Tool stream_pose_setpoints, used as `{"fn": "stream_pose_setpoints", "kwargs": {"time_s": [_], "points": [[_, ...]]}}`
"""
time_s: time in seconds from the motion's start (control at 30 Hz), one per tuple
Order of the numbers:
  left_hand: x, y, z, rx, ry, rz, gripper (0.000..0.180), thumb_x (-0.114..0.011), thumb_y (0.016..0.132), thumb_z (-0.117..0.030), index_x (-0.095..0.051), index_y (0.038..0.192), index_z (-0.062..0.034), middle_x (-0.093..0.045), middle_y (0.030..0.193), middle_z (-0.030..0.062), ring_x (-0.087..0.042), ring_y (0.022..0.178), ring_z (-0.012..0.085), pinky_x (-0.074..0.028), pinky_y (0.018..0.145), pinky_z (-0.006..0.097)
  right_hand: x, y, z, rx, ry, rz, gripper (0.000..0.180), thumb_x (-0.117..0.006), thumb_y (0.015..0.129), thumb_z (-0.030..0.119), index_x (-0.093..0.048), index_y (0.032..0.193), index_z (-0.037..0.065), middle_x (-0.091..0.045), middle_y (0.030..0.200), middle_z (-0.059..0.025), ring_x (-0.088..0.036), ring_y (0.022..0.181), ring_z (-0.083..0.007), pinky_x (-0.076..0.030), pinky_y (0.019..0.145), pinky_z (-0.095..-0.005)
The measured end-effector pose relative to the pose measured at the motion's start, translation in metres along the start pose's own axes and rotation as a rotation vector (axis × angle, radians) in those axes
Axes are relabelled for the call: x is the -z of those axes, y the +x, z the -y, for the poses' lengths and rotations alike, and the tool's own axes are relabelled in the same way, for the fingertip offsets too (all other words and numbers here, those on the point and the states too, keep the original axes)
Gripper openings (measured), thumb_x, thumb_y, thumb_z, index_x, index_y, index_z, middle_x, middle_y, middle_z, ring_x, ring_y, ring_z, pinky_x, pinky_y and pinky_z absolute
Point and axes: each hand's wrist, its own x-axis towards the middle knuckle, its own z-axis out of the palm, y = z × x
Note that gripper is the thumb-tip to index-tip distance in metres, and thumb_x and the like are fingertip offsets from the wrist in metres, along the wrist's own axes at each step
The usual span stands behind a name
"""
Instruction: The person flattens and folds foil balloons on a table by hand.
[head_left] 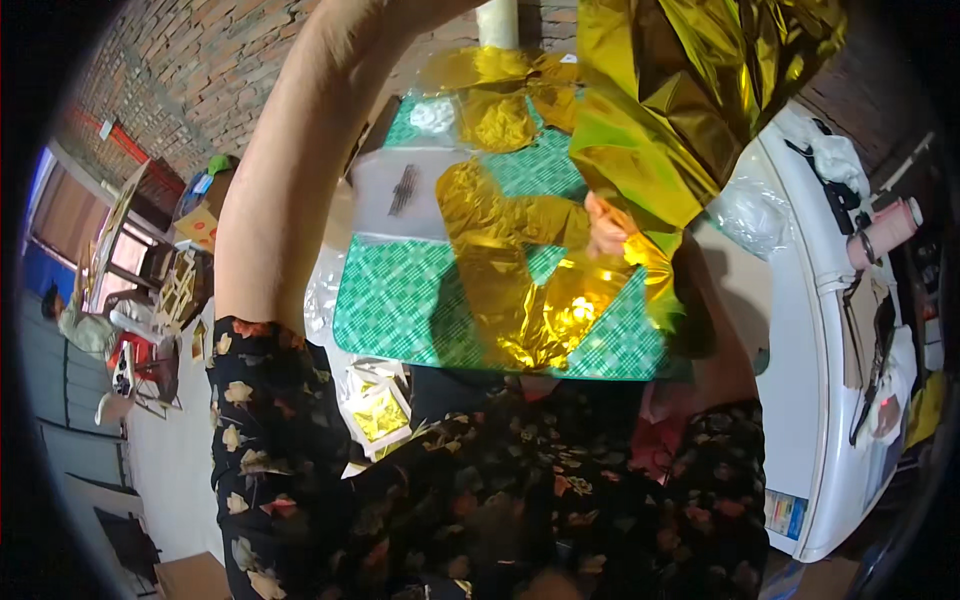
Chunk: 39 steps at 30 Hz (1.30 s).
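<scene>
My right hand (pixel 605 226) is closed around the gathered lower end of a large crinkled gold foil sheet (pixel 655 130). The foil rises from the fingers and spreads past the top edge of the picture, and a short twisted tail hangs below them. Much of the right forearm is hidden behind it. My left arm (pixel 290 190) is raised, and its hand lies beyond the upper edge, out of sight. More gold foil (pixel 490 270) lies crumpled on the green checked tabletop (pixel 395 300), below and beside my right hand.
A translucent sheet (pixel 375 190) with a dark tool-like thing lies at the table's left. White crumpled material (pixel 432 115) and further gold pieces (pixel 500 122) are at the far side. A white box with gold contents (pixel 378 412) stands below the near edge. Far left, a person (pixel 90 325) sits.
</scene>
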Motion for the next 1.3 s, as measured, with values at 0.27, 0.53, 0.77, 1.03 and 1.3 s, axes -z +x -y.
{"fn": "stream_pose_setpoints", "kwargs": {"time_s": [0.27, 0.53, 0.77, 1.03, 1.3], "points": [[0.111, -0.12, 0.059, -0.076, 0.268, -0.277, 0.043, -0.079, 0.095, -0.034, -0.067, 0.119, -0.0008, -0.071, 0.103, 0.008, -0.07, 0.095, 0.0191, -0.061, 0.093, 0.039, -0.075, 0.036, 0.012, 0.05, -0.396, -1.12, 0.046, -0.065, 0.105, 0.015, -0.054, 0.145, -0.004, -0.068, 0.132, -0.0098, -0.068, 0.113, -0.0181, -0.053, 0.101, -0.0289], [0.08, -0.25, 0.156, -0.058, 0.177, -0.423, 0.027, -0.08, 0.092, -0.02, -0.074, 0.111, -0.0021, -0.077, 0.115, 0.0138, -0.069, 0.12, 0.0302, -0.054, 0.109, 0.047, -0.069, 0.046, 0.068, -0.43, -0.898, -1.54, 0.033, -0.065, 0.106, 0.028, -0.066, 0.124, 0.0, -0.07, 0.111, -0.0005, -0.064, 0.096, -0.0104, -0.051, 0.085, -0.0264], [0.02, -0.304, 0.228, 0.048, 0.568, -0.417, 0.021, -0.074, 0.084, 0.003, -0.079, 0.103, -0.003, -0.075, 0.122, 0.0107, -0.063, 0.13, 0.0328, -0.047, 0.115, 0.05, -0.005, 0.067, 0.105, -1.349, -1.777, -0.999, 0.035, -0.069, 0.095, 0.038, -0.065, 0.097, 0.004, -0.059, 0.084, -0.0148, -0.059, 0.079, -0.0246, -0.048, 0.075, -0.0396], [0.002, -0.307, 0.258, 0.044, 1.024, -0.383, 0.028, -0.073, 0.084, 0.001, -0.079, 0.11, -0.0064, -0.071, 0.127, 0.0102, -0.061, 0.131, 0.0334, -0.053, 0.107, 0.046, 0.059, 0.132, 0.054, -1.621, -2.113, -1.014, 0.029, -0.066, 0.097, 0.032, -0.073, 0.123, 0.022, -0.066, 0.137, -0.0058, -0.053, 0.134, -0.0294, -0.035, 0.109, -0.0602], [0.001, -0.315, 0.263, 0.082, 1.222, -0.376, 0.032, -0.078, 0.084, -0.006, -0.079, 0.116, -0.0086, -0.069, 0.131, 0.0097, -0.062, 0.129, 0.0314, -0.052, 0.108, 0.044, 0.074, 0.138, 0.03, -1.779, -2.233, -0.876, 0.041, -0.053, 0.099, 0.012, -0.067, 0.137, 0.017, -0.059, 0.145, -0.0091, -0.049, 0.137, -0.0307, -0.03, 0.116, -0.0637]]}}
